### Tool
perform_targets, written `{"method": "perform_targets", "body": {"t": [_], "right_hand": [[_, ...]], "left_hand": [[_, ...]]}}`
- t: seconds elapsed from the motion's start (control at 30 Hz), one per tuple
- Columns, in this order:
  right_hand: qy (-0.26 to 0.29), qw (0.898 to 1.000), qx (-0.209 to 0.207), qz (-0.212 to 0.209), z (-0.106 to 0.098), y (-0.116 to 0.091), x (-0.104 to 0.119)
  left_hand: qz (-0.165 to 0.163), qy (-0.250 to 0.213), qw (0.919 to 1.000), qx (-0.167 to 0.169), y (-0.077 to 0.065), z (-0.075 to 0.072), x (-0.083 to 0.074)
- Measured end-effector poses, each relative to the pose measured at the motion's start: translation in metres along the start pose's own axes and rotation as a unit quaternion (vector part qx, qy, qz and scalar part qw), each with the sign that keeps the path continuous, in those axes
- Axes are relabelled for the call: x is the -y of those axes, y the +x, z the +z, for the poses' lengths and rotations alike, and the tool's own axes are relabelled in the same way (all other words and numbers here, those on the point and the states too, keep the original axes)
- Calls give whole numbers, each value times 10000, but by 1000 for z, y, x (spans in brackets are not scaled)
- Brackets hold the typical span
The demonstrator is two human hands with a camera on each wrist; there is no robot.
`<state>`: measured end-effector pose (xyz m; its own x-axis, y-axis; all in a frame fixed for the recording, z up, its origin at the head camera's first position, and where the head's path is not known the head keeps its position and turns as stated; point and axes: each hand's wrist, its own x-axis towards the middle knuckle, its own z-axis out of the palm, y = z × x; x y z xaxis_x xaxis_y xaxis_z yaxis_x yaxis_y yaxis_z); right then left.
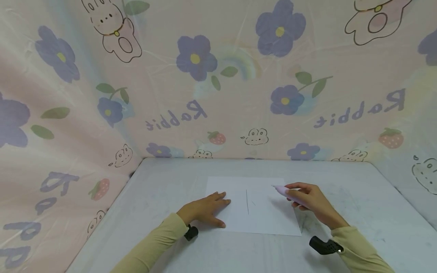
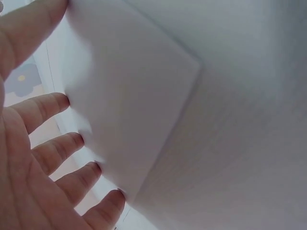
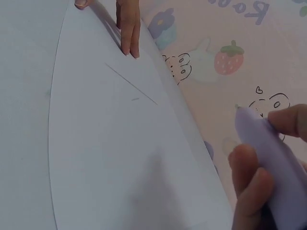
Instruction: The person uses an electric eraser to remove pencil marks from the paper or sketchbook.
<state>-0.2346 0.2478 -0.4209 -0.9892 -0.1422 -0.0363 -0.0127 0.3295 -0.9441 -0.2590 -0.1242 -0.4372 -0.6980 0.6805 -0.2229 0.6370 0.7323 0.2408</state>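
Note:
A white sheet of paper [image 1: 269, 222] lies on the table. On it are a long, thin dark line [image 1: 247, 202] and a much shorter, fainter mark [image 1: 253, 203] to its right. My left hand [image 1: 206, 210] rests on the sheet's left part, fingers spread, the fingertips [image 2: 62, 98] touching the paper in the left wrist view. In my right hand [image 1: 312, 199] is a thick lavender pen [image 1: 282, 190], pinched between thumb and fingers. Its narrow tip points left and stands above the paper's right part, apart from the surface. The right wrist view shows the pen's rounded barrel [image 3: 268, 153] close up.
The white table [image 1: 164, 174] reaches back to a hanging curtain [image 1: 225, 110] printed with flowers, rabbits and strawberries. Curtain also hangs at both sides. Black wrist cameras [image 1: 322, 245] sit below both hands, by the pale green sleeves [image 1: 358, 246].

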Motion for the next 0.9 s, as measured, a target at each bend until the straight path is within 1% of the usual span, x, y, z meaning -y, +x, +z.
{"method": "perform_targets", "body": {"t": [0.2, 0.43, 0.63, 0.8, 0.9], "right_hand": [[156, 9999, 31, 44, 7, 4, -2], [264, 9994, -16, 234, 21, 6, -3], [167, 9995, 113, 262, 32, 10, -4], [130, 9993, 203, 294, 38, 14, -7], [47, 9993, 300, 203, 39, 17, -10]], "left_hand": [[-27, -33, 10000, 30, 1, -1, -1], [-96, 45, 9999, 64, 2, -1, -1], [-169, 47, 9998, 85, 2, -2, -3], [-193, 43, 9998, 63, 2, -1, -4], [-206, 33, 9998, 65, 2, -1, -4]]}}
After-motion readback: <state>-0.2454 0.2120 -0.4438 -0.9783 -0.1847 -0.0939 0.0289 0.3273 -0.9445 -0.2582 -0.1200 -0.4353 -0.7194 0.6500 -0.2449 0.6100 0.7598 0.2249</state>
